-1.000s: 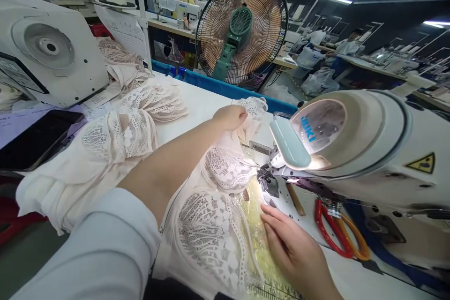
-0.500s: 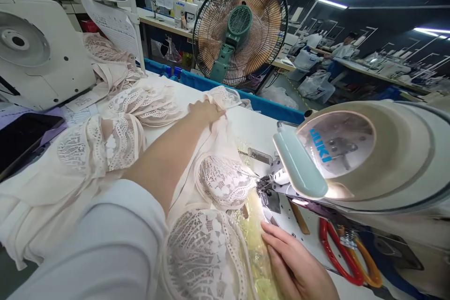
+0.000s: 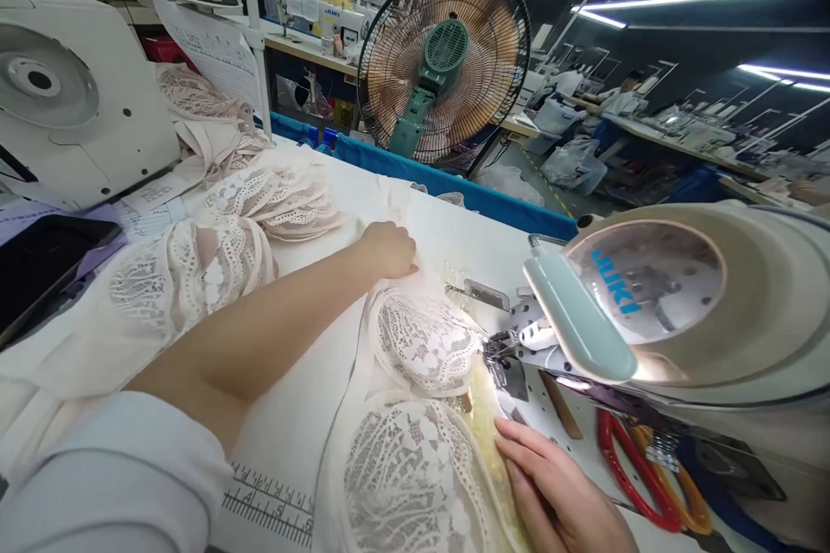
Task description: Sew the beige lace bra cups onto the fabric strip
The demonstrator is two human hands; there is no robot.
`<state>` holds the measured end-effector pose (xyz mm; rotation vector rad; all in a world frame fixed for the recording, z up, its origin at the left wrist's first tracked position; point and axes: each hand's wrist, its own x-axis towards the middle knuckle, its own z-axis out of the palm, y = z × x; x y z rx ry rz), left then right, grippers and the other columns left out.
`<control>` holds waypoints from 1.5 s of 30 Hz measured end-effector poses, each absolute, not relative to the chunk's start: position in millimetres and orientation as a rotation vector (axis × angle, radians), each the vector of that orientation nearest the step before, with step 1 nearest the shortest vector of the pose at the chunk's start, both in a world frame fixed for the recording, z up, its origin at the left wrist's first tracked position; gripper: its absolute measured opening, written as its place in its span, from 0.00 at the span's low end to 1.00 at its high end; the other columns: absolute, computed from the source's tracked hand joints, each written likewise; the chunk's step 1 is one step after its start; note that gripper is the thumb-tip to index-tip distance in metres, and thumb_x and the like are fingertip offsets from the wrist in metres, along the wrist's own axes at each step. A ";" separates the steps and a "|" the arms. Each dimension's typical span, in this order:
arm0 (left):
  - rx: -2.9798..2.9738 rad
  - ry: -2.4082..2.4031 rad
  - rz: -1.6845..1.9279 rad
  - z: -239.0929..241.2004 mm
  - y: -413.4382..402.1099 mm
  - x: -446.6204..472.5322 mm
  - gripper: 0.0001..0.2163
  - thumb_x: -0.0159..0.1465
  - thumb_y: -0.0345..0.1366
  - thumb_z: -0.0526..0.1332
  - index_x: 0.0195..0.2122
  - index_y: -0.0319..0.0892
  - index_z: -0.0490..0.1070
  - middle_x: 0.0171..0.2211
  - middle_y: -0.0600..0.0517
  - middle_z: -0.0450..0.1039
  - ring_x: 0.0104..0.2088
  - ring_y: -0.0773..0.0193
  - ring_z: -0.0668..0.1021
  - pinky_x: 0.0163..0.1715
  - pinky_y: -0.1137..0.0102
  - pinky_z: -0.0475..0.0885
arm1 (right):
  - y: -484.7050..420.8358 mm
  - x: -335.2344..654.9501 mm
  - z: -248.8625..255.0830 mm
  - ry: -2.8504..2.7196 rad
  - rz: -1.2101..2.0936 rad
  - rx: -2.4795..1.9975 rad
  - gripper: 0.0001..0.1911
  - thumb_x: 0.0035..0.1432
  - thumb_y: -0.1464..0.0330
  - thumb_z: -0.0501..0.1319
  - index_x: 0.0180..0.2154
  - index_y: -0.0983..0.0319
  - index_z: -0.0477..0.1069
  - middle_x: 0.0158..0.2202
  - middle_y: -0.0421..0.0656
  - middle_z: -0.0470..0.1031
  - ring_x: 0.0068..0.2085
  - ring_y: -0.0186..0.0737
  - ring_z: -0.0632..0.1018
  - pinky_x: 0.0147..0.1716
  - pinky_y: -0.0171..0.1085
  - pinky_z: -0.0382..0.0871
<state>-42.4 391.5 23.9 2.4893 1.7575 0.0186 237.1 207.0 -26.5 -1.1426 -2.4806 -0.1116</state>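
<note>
A pale lace bra (image 3: 415, 467) lies on the white table, its two cups one behind the other. The inner edge of its far cup (image 3: 424, 341) reaches the presser foot (image 3: 502, 350) of the sewing machine (image 3: 641, 294). Beyond that cup, my left hand (image 3: 387, 251) is closed on the bra's side fabric. My right hand (image 3: 561, 484) lies with fingers stretched out along the near cup's right edge, next to a yellowish translucent strip (image 3: 486, 423). The fingertips rest just short of the presser foot.
Stacked bra cups (image 3: 272, 199) and more lace pieces (image 3: 194, 272) lie to the left, by a black phone (image 3: 52, 263). Red-handled scissors (image 3: 632, 475) lie beneath the machine head at right. A fan (image 3: 444, 60) stands behind the table's blue edge (image 3: 415, 177).
My left hand has come back towards me and closed on the fabric nearer the far cup. The left forearm lies lower, uncovering a ruler scale on the table. My right hand has barely moved.
</note>
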 end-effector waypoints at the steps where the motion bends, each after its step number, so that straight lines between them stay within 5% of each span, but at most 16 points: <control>1: 2.467 1.778 0.000 25.3 392.2 -47.3 0.20 0.59 0.45 0.58 0.48 0.38 0.70 0.46 0.39 0.71 0.47 0.44 0.72 0.41 0.56 0.68 | 206.9 237.0 -26.9 -2.480 -0.106 -1.148 0.11 0.60 0.67 0.53 0.40 0.60 0.72 0.44 0.48 0.77 0.42 0.42 0.79 0.34 0.34 0.77; 11: 2.515 1.746 0.031 25.4 403.9 -78.2 0.26 0.53 0.56 0.59 0.46 0.43 0.72 0.50 0.43 0.69 0.48 0.43 0.71 0.43 0.56 0.67 | 203.5 238.9 -22.1 -2.489 -0.079 -1.160 0.10 0.60 0.67 0.54 0.40 0.58 0.71 0.44 0.46 0.77 0.42 0.41 0.79 0.36 0.34 0.77; 17: 2.577 1.809 0.324 20.8 407.8 -61.0 0.21 0.68 0.39 0.41 0.46 0.36 0.72 0.48 0.43 0.70 0.52 0.52 0.68 0.52 0.61 0.61 | 212.2 210.9 6.3 -2.528 -0.130 -0.992 0.11 0.58 0.71 0.55 0.43 0.59 0.70 0.42 0.48 0.77 0.42 0.43 0.78 0.38 0.38 0.76; 21: 2.563 1.736 0.243 9.4 415.5 -54.5 0.18 0.65 0.43 0.51 0.49 0.39 0.70 0.53 0.46 0.68 0.53 0.54 0.68 0.52 0.65 0.61 | 229.3 164.8 6.1 -2.544 -0.181 -0.864 0.16 0.56 0.72 0.55 0.47 0.64 0.68 0.50 0.53 0.72 0.53 0.52 0.71 0.46 0.51 0.71; 27: 2.401 1.881 0.220 1.6 425.3 -72.7 0.29 0.57 0.57 0.54 0.57 0.49 0.62 0.63 0.48 0.54 0.60 0.43 0.58 0.55 0.49 0.55 | 233.6 138.0 -7.3 -2.804 -0.134 -0.926 0.24 0.59 0.66 0.53 0.56 0.64 0.61 0.60 0.52 0.61 0.60 0.53 0.63 0.50 0.57 0.68; 31: 2.293 2.099 0.349 9.9 425.9 -81.3 0.20 0.62 0.47 0.52 0.50 0.43 0.69 0.57 0.43 0.62 0.56 0.43 0.62 0.52 0.46 0.57 | 234.8 144.8 -6.8 -2.835 -0.199 -0.861 0.24 0.57 0.65 0.54 0.55 0.64 0.63 0.59 0.52 0.62 0.59 0.52 0.65 0.48 0.56 0.70; 35: 2.309 2.164 0.505 23.0 423.1 -79.8 0.17 0.66 0.33 0.44 0.45 0.37 0.72 0.49 0.41 0.69 0.51 0.50 0.67 0.50 0.56 0.62 | 239.0 147.8 -4.7 -2.858 -0.315 -0.744 0.23 0.55 0.65 0.55 0.52 0.64 0.67 0.57 0.50 0.66 0.55 0.51 0.70 0.44 0.53 0.74; 39: 2.494 1.883 0.426 22.4 422.1 -67.5 0.15 0.67 0.36 0.47 0.46 0.42 0.72 0.49 0.50 0.71 0.50 0.58 0.70 0.50 0.69 0.64 | 240.0 147.5 1.1 -2.892 -0.431 -0.684 0.21 0.54 0.64 0.56 0.49 0.62 0.71 0.54 0.50 0.68 0.51 0.51 0.74 0.40 0.49 0.76; 45: 2.433 1.797 0.135 17.5 413.2 -65.1 0.22 0.61 0.43 0.57 0.53 0.36 0.66 0.59 0.43 0.60 0.52 0.45 0.68 0.49 0.58 0.65 | 247.9 152.8 -8.1 -2.803 -0.443 -0.580 0.18 0.58 0.59 0.53 0.45 0.60 0.73 0.50 0.48 0.73 0.47 0.48 0.77 0.37 0.45 0.78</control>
